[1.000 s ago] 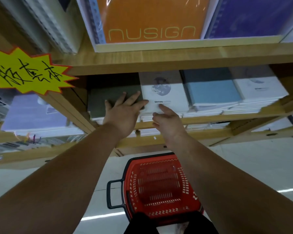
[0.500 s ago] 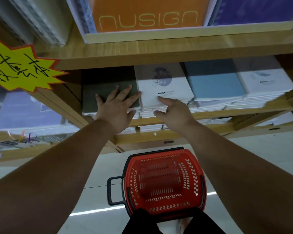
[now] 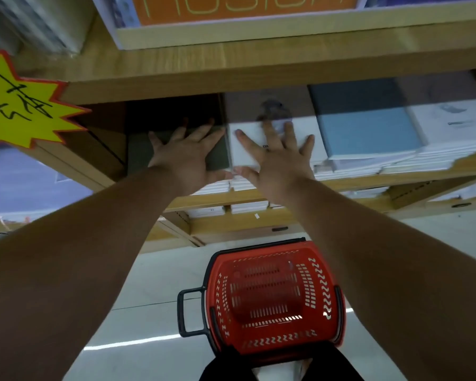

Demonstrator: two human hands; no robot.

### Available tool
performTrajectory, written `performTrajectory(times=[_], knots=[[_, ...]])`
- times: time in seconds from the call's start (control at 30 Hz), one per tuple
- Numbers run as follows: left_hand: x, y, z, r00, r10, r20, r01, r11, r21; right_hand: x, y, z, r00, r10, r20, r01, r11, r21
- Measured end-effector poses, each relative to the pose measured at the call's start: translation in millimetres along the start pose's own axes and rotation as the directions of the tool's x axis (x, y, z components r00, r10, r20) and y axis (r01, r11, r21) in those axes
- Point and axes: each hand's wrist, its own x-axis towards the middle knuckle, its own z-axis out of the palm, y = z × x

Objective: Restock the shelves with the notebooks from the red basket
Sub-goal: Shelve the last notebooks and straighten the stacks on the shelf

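Neatly stacked, white notebook (image 3: 250, 130), dark green notebook (image 3: 138, 158)

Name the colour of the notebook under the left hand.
The notebook is dark grey-green; head view.

Bright even indoor light, glare streaks on the floor (image 3: 127, 343), motion blur throughout, wide-angle bending at edges

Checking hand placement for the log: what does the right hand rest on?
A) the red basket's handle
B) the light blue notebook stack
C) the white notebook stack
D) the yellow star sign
C: the right hand lies flat, fingers spread, on the white notebook stack, beside the dark green stack under the left hand.
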Motion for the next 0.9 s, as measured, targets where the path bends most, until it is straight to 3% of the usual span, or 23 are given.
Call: performTrajectory(times=[0.13,0.27,0.33,0.4,0.47,0.57,0.8,0.9], knots=[[14.8,-14.6,-11.7,0.997,0.079,0.01,-0.078,0.993,-0.089,16.8,12.2,-8.6,0.996,-0.073,0.053,0.071,0.997,0.029],[1.6,0.1,-4.3,0.998,0.021,-0.058,-0.019,0.999,0.032,10.3,15.9,-10.8,0.992,-0.125,0.035,0.123,0.991,0.052],[-11.6,18.4,-1.9,0.991,0.04,-0.131,-0.031,0.997,0.07,-5.3,24.8,-9.7,0.992,-0.118,-0.044,0.122,0.989,0.085],[-23.1,43.8,2.7,0.977,0.105,-0.188,-0.089,0.992,0.088,-28.8,39.3,2.2,0.983,0.01,-0.183,0.001,0.998,0.062],[-30.8,75.6,13.1,0.965,0.168,-0.202,-0.148,0.983,0.109,-52.9,59.3,22.7,0.94,0.223,-0.257,-0.214,0.975,0.064],[-32.3,109.9,34.1,0.98,0.155,-0.128,-0.135,0.979,0.154,-73.1,90.8,41.6,0.919,0.377,-0.117,-0.367,0.925,0.095],[-25.8,125.3,41.1,0.997,0.051,-0.061,-0.038,0.979,0.199,-57.6,114.1,35.0,0.96,0.267,0.08,-0.274,0.957,0.091],[-31.4,131.7,31.6,0.999,0.007,-0.04,0.002,0.978,0.209,-67.7,116.2,25.0,0.979,0.197,0.045,-0.2,0.913,0.355]])
